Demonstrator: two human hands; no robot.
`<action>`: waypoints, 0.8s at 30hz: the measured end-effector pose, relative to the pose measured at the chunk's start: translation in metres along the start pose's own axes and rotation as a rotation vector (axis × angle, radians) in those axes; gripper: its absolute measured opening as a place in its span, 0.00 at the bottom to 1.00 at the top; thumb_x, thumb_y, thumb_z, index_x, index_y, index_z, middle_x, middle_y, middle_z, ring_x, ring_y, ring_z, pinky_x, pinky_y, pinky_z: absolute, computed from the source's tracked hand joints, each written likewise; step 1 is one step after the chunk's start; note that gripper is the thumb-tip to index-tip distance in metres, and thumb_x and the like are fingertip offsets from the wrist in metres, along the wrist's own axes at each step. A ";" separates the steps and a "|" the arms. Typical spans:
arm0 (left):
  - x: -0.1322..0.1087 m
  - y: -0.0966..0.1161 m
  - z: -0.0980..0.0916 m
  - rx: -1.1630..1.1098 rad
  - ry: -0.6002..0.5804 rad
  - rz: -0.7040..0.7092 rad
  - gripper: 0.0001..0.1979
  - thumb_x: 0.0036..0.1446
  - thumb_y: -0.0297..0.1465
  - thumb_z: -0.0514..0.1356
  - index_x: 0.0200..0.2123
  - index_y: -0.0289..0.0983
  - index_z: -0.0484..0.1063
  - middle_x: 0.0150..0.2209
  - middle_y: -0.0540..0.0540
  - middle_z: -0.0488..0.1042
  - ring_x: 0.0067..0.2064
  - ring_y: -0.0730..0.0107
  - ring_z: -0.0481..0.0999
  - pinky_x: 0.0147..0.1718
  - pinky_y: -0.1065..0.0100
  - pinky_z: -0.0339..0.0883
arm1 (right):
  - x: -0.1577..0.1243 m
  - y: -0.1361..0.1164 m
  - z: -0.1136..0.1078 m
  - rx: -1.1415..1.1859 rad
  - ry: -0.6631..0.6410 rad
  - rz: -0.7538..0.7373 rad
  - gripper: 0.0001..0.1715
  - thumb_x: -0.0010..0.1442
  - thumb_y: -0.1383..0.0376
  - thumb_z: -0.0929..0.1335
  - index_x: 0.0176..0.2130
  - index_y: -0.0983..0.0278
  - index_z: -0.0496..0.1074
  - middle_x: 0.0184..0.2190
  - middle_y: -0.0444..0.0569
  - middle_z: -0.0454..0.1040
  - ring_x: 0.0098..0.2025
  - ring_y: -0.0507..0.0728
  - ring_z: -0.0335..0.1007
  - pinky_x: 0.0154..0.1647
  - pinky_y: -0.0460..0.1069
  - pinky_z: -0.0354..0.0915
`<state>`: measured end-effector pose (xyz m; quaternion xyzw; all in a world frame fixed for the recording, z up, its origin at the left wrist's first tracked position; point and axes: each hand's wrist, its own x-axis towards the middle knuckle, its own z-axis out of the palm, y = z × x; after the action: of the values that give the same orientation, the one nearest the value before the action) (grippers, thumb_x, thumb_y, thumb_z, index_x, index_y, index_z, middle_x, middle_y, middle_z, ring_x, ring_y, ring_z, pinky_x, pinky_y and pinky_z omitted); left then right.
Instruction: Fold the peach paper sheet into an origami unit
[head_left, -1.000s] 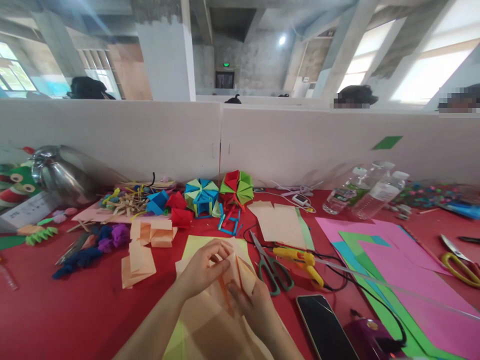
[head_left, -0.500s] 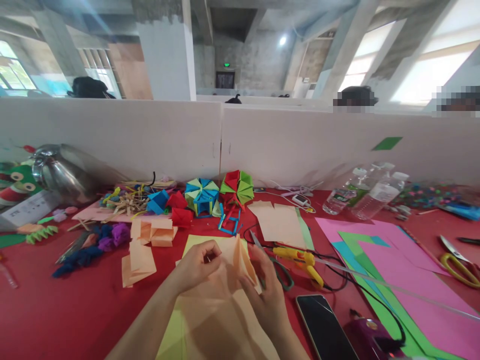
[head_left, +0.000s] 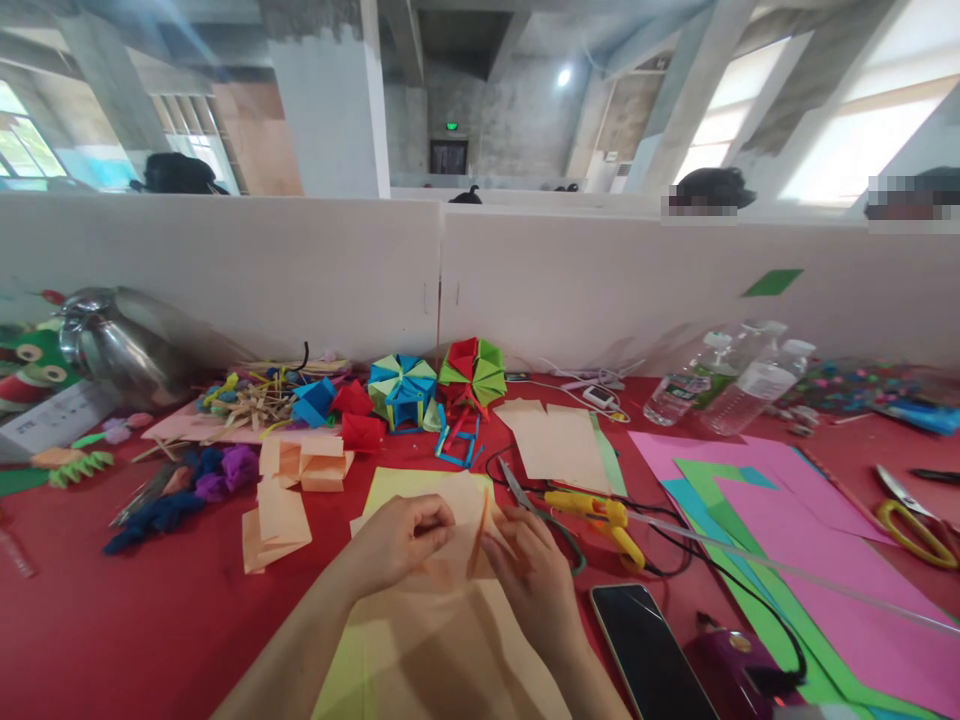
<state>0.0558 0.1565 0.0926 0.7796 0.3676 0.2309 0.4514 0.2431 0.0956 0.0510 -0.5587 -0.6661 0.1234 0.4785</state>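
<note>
My left hand point(head_left: 409, 540) is closed, its thumb and curled fingers pinched at the left side of a folded piece of peach paper point(head_left: 481, 535). On the other side, my right hand point(head_left: 531, 565) grips the paper between thumb and fingers, beside a raised crease. Larger peach sheets point(head_left: 442, 650) and a yellow sheet point(head_left: 337, 665) lie under my hands. Just beyond my right hand are scissors point(head_left: 514, 485), partly covered by it. Several folded peach pieces point(head_left: 281, 525) sit left of my hands.
A yellow glue gun point(head_left: 589, 507) with a black cord and a phone point(head_left: 637, 640) lie to the right. Coloured paper point(head_left: 810, 560) and plastic bottles point(head_left: 757, 390) are farther right. Paper models point(head_left: 403, 392), a metal jug point(head_left: 127, 340) and craft bits line the white partition point(head_left: 300, 270).
The raised flap of peach paper has come down and stands narrower. My right fingers have curled in around it, and my left hand has shifted slightly right and closed more tightly.
</note>
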 end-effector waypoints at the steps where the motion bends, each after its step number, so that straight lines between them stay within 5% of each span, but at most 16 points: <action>1: 0.000 0.000 0.000 0.008 -0.003 -0.003 0.07 0.54 0.31 0.54 0.33 0.37 0.72 0.24 0.52 0.71 0.26 0.73 0.67 0.26 0.75 0.56 | 0.000 -0.002 -0.001 0.028 -0.023 0.006 0.07 0.57 0.63 0.66 0.31 0.62 0.72 0.35 0.53 0.74 0.44 0.60 0.69 0.44 0.53 0.65; 6: 0.000 -0.004 0.000 0.064 0.000 -0.028 0.16 0.55 0.33 0.54 0.46 0.38 0.72 0.31 0.48 0.77 0.31 0.68 0.74 0.30 0.72 0.63 | 0.000 -0.010 -0.005 0.168 -0.073 0.086 0.16 0.63 0.63 0.60 0.32 0.62 0.75 0.36 0.51 0.76 0.41 0.56 0.73 0.41 0.48 0.67; 10: 0.000 -0.006 -0.002 0.112 0.051 -0.065 0.16 0.56 0.35 0.52 0.45 0.37 0.73 0.31 0.48 0.78 0.31 0.66 0.75 0.30 0.72 0.64 | 0.001 -0.008 -0.004 0.236 -0.059 0.156 0.07 0.57 0.66 0.65 0.32 0.64 0.73 0.33 0.50 0.76 0.36 0.55 0.73 0.37 0.46 0.68; 19: 0.000 0.008 0.000 0.304 0.211 -0.123 0.12 0.56 0.31 0.52 0.37 0.42 0.75 0.33 0.46 0.78 0.36 0.61 0.75 0.32 0.70 0.60 | 0.000 -0.008 0.003 0.309 -0.032 0.208 0.06 0.54 0.68 0.65 0.28 0.64 0.71 0.29 0.48 0.73 0.32 0.54 0.71 0.33 0.46 0.68; 24: -0.003 0.011 0.004 0.248 0.109 -0.043 0.12 0.54 0.30 0.54 0.39 0.42 0.75 0.32 0.48 0.78 0.34 0.64 0.75 0.32 0.71 0.61 | 0.005 -0.005 0.000 0.294 0.004 0.241 0.09 0.56 0.64 0.64 0.32 0.65 0.72 0.29 0.50 0.73 0.32 0.55 0.69 0.34 0.48 0.68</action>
<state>0.0603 0.1486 0.1002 0.8076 0.4338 0.2159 0.3360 0.2404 0.0982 0.0570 -0.5589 -0.5683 0.2746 0.5378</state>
